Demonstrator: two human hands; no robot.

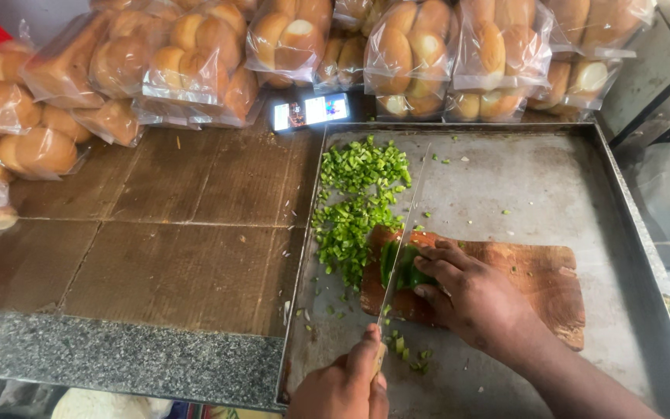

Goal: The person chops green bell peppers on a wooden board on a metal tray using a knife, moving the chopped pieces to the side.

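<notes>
- A green pepper (403,271), glossy and partly cut, is laid on the left end of a worn wooden cutting board (537,283).
- A long thin knife (397,256) is set edge-down against the pepper, its blade pointed away.
- Chopped green pieces (358,198) are heaped just left of the board.

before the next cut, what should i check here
1. Grip: left hand is closed around the knife handle. Ok.
2. Pepper held: right hand presses it onto the board. Ok.
3. Fingertips clear of the blade: they lie right beside it, and the gap is too small to judge. Cannot tell.
4. Board seated: it lies flat on the tray. Ok.
5. Cutting room: the chopped pile sits off the board, on the tray to its left. Ok.
6. Phone out of the way: it lies beyond the tray's far rim. Ok.
</notes>
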